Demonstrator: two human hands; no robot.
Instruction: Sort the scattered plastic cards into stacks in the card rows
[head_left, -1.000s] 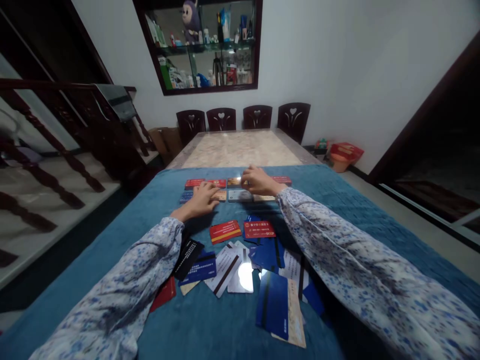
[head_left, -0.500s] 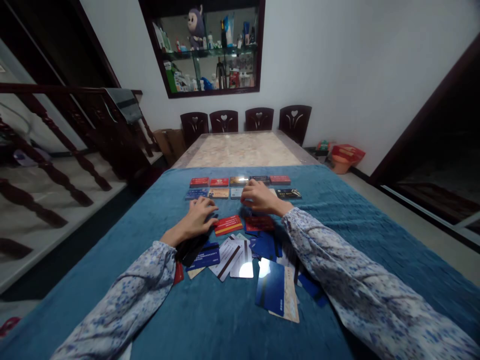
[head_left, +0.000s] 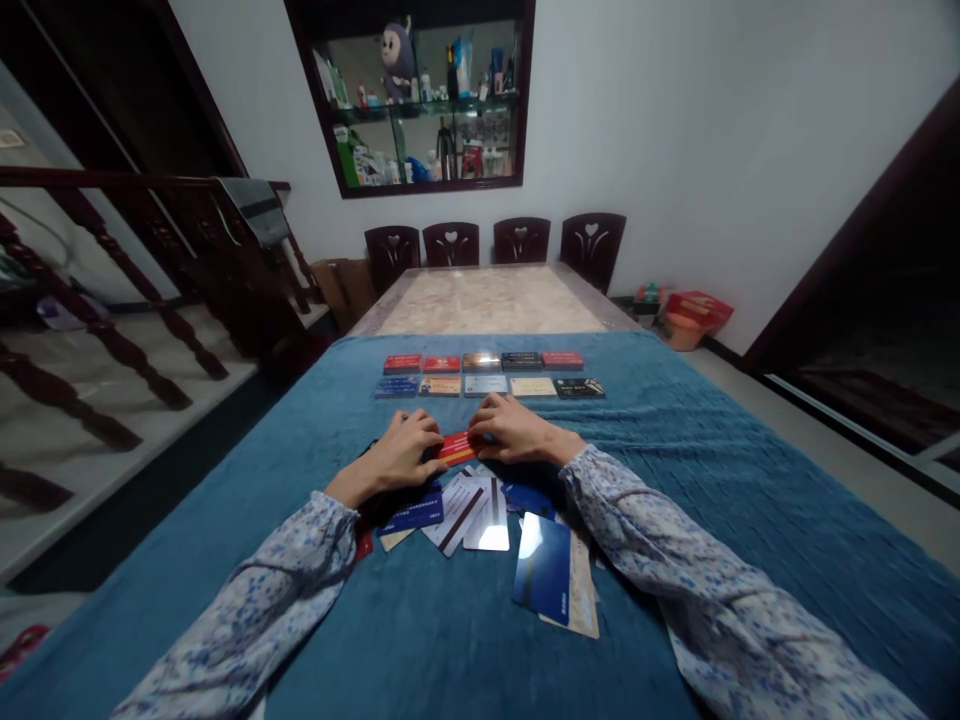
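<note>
Both my hands rest on a red card [head_left: 457, 447] lying on the blue blanket [head_left: 675, 450]. My left hand [head_left: 401, 452] curls its fingers over the card's left end. My right hand [head_left: 514, 432] lies over its right end with the fingers bent. Just beyond them, two neat rows of cards [head_left: 487, 374] are laid out side by side. A loose heap of cards [head_left: 487, 520], blue, white and red, is scattered under and in front of my wrists, partly hidden by my sleeves.
Past the blanket the bare marble tabletop [head_left: 484, 298] runs to several dark chairs [head_left: 517, 240] at the wall. A wall cabinet [head_left: 427, 95] holds bottles and a plush toy. A wooden stair railing [head_left: 135, 280] stands left; a red bag [head_left: 694, 308] lies on the floor right.
Both hands drew back toward me from the laid-out rows to the red card at the heap's far edge. The rows now lie uncovered.
</note>
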